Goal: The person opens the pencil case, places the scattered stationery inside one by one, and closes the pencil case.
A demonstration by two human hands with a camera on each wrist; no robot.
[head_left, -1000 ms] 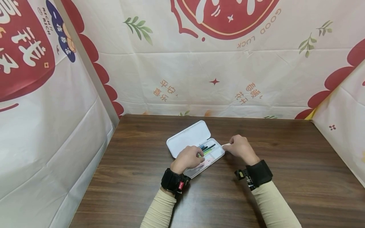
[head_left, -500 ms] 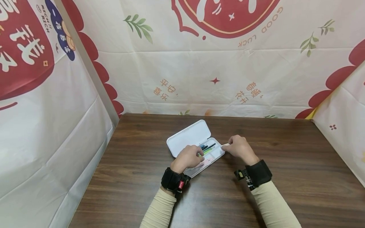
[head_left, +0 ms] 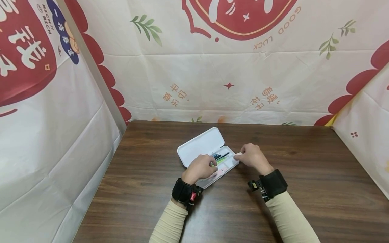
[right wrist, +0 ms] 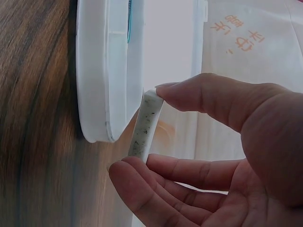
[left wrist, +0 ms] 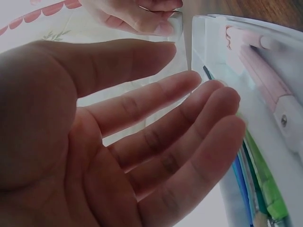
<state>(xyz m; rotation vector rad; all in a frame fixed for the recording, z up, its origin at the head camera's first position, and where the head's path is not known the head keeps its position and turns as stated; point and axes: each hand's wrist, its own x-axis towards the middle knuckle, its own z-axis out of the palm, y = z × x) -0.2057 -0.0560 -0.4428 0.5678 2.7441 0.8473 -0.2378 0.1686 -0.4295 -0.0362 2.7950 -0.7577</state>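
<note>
A white pencil case [head_left: 200, 147] lies on the table with its lid hinged back. Inside it are several blue, black and green pens [left wrist: 266, 189] and a pink and white tool [left wrist: 265, 71] with a metal screw. My right hand [head_left: 255, 158] pinches a white, smudged eraser [right wrist: 146, 125] between thumb and fingertips, at the case's right end. Over the case's near left part is my left hand [head_left: 201, 167], its fingers loosely bent and the thumb apart from them. Nothing sits between those fingers in the left wrist view. Part of the case is hidden beneath that hand.
The brown wooden table [head_left: 136, 199] extends around the case on all sides. Behind it hangs a white printed cloth [head_left: 197, 74], and another cloth [head_left: 60, 162] runs down along the left side.
My right hand has shifted slightly left with the eraser, closer over the case's right end. The left hand and the case stay in place.
</note>
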